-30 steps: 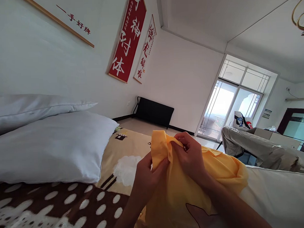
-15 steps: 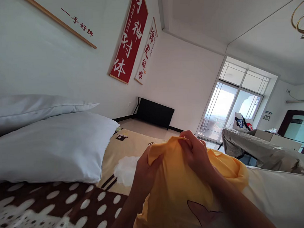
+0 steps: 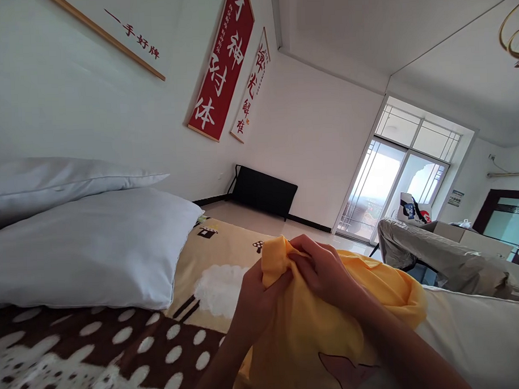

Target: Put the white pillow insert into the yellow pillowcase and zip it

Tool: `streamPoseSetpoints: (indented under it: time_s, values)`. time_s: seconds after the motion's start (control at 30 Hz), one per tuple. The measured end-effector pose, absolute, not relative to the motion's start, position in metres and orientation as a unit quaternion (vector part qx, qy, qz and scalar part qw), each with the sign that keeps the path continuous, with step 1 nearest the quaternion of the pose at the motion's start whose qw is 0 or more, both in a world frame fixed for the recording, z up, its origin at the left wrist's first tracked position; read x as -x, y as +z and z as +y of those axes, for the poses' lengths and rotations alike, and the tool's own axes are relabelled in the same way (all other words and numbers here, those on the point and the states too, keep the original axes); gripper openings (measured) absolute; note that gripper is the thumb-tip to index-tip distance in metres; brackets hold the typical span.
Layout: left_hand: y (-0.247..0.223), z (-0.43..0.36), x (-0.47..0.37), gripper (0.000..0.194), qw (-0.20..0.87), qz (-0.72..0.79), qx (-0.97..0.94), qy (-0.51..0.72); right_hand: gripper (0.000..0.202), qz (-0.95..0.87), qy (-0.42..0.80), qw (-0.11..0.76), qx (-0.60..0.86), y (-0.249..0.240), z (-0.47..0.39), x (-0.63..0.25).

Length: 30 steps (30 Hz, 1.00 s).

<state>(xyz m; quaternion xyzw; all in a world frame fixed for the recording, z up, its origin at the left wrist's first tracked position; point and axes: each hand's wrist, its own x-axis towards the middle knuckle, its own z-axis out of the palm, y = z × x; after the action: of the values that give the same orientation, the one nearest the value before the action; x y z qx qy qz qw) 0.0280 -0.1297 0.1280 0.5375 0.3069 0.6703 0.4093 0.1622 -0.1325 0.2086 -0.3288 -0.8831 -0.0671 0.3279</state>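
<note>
A yellow pillowcase [image 3: 306, 317] with a dark-outlined pinkish print lies partly over a white pillow [image 3: 481, 328] at the lower right. My left hand [image 3: 257, 299] grips the pillowcase near its top corner, thumb pressed against the bunched cloth. Close beside it, my right hand [image 3: 319, 266] pinches the same gathered part from the right. More yellow fabric hangs in loose folds behind my right wrist. What lies inside the cloth under my hands is hidden.
Two white pillows [image 3: 86, 251] are stacked at left on a brown and beige blanket [image 3: 227, 241] with dots and a sheep print. A black folded frame [image 3: 263, 191] leans near the wall. Plastic-covered furniture [image 3: 440, 256] stands at right before glass doors [image 3: 386, 178].
My two hands have drawn closer together, bunching the pillowcase's top edge between them. My right hand has moved slightly left and down.
</note>
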Motion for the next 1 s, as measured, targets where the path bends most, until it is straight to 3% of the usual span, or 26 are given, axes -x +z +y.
streamPoseSetpoints:
  time_s: [0.1,0.33,0.5,0.63,0.73,0.87,1.0]
  values:
    - [0.130,-0.131,-0.022,0.032,0.407,0.290,-0.521,0.692,0.019,-0.876,-0.117,0.305,0.354,0.208,-0.130,-0.163]
    - [0.136,-0.137,-0.013,0.035,0.559,0.176,-0.432,0.685,0.026,-0.859,-0.222,0.311,0.341,0.207,-0.130,-0.182]
    - [0.133,-0.127,-0.010,0.041,0.585,0.161,-0.426,0.671,0.029,-0.853,-0.249,0.265,0.374,0.208,-0.134,-0.193]
    - [0.134,-0.131,-0.012,0.042,0.549,0.223,-0.443,0.673,0.032,-0.843,-0.288,0.272,0.364,0.212,-0.138,-0.190]
    - [0.140,-0.146,-0.014,0.043,0.505,0.250,-0.458,0.688,0.021,-0.836,-0.281,0.309,0.356,0.209,-0.150,-0.177]
    - [0.145,-0.164,-0.012,0.034,0.422,0.271,-0.486,0.715,0.014,-0.843,-0.234,0.334,0.349,0.201,-0.167,-0.157]
    - [0.143,-0.164,-0.012,0.024,0.360,0.283,-0.496,0.738,0.018,-0.877,-0.125,0.280,0.369,0.201,-0.167,-0.156]
